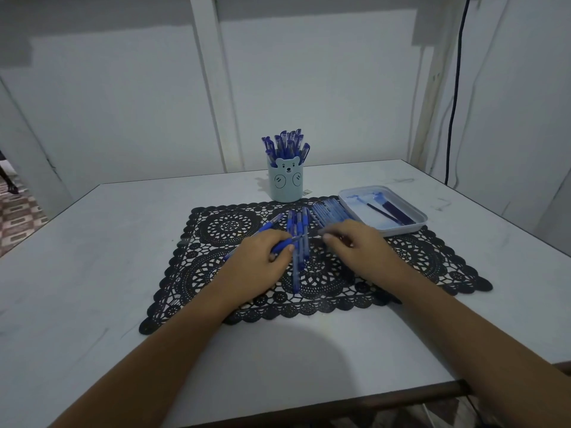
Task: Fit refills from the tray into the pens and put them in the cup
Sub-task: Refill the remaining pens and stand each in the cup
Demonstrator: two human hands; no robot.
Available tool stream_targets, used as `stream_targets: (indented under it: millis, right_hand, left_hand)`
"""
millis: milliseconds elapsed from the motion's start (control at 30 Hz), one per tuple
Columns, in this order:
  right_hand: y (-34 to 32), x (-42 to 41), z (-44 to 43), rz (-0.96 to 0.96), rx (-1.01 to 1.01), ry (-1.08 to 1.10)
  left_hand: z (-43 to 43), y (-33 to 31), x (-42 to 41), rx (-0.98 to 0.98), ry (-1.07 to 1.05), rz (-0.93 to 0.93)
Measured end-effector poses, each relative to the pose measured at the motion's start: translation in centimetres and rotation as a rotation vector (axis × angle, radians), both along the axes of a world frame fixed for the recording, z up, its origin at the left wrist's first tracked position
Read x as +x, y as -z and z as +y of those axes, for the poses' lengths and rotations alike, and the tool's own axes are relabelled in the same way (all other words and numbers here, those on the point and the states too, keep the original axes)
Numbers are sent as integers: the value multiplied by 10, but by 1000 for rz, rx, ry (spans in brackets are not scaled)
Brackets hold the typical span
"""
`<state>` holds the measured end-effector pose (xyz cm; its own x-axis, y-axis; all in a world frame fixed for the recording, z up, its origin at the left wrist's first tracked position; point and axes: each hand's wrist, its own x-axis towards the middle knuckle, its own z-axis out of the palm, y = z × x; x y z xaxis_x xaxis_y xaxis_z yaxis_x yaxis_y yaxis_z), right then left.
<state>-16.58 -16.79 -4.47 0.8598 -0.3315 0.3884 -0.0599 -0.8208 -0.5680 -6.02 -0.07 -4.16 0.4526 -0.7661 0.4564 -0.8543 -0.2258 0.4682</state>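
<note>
Held pen: one blue pen (pixel 280 246), over the middle of the mat (pixel 228 227), its front end angled toward the other hand.
Left hand: the left hand (pixel 262 253) reaches in from the near edge of the tabletop (pixel 92 273), knuckles up; its fingers curl round the pen's grip section, thumb laid along it.
Right hand: the right hand (pixel 355 245) comes in from the near right corner; thumb and fingers pinch a thin pale piece (pixel 321 233), too blurred to tell whether it is a refill.
Loose pens: about five loose pens (pixel 299 261), overlapping at mid-mat between the hands; count unsure.
Row: pale blue barrels (pixel 332 211) packed side by side at the mat's far edge, just beside the tray; number unclear.
Tray: one white tray (pixel 401 231) on the mat's far right corner, holding one thin dark refill (pixel 381 213) and a dark bundle (pixel 398 213) that cannot be counted.
Cup: one pale blue bear-faced cup (pixel 285 185) at the mat's far edge, crammed with over a dozen capped pens (pixel 285 143).
</note>
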Motion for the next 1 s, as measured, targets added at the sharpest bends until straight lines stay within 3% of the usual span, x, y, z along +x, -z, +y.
stream_targets:
  millis: [67,167,233,367,467,800,1000]
  right_hand:
    - [9,1,-3,101,-273,-65]
    - [11,4,0,105,-404,-80]
    - [8,5,4,24,-295,-87]
    - [-3,2,10,-135,166,-45]
    - [-8,0,12,-176,303,-68]
    - [-6,0,16,-118,271,-187]
    - [3,3,23,-109,147,-119]
  left_hand:
    - [0,0,0,9,-4,-16]
    - [0,0,0,20,-11,-34]
    - [1,0,-1,26,-9,-39]
    - [1,-1,-1,36,-9,-54]
    - [1,0,-1,36,-6,-64]
    - [-1,4,-2,45,56,-143]
    - [-2,4,-8,40,95,-226]
